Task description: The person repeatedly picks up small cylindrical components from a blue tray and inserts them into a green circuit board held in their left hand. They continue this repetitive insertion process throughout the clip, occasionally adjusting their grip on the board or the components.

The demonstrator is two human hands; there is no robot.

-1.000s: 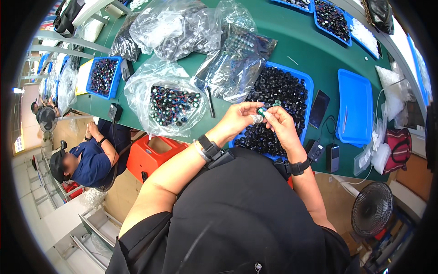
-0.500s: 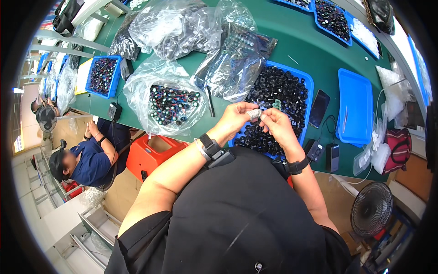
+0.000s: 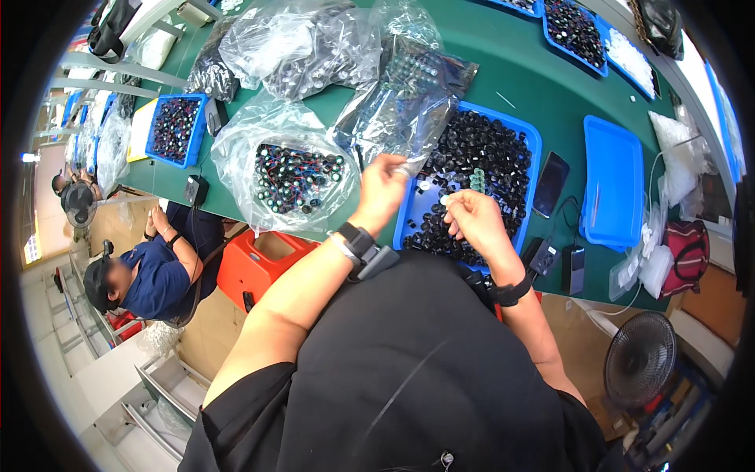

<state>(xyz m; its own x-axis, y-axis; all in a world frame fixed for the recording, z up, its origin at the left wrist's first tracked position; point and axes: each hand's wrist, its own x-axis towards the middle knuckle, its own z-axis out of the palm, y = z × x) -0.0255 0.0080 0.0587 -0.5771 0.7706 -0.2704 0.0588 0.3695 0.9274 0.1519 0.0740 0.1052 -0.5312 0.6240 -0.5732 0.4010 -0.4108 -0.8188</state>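
Observation:
My left hand (image 3: 383, 190) is over the left rim of a blue tray full of small black round caps (image 3: 495, 145), its fingers bent together. A light wrap shows on one finger. What these fingers hold, if anything, is hidden. Just beside this hand lies a black pen (image 3: 359, 156), now partly covered. Above the tray's middle, my right hand (image 3: 476, 220) pinches a small white disc (image 3: 445, 200) between thumb and finger. Several small greenish clear pieces (image 3: 477, 181) lie on the caps near it.
An open plastic bag of wired round parts (image 3: 299, 179) lies left, with more filled bags (image 3: 314, 51) behind. Rightward are a phone (image 3: 550, 185), a power bank (image 3: 573, 270) and a blue tray (image 3: 612, 181). A seated person (image 3: 161, 267) is at far left, beside a red stool (image 3: 263, 263).
My hands have moved apart; they were together over the tray. The left has gone left toward the pen. The right has shifted slightly and its white disc now shows.

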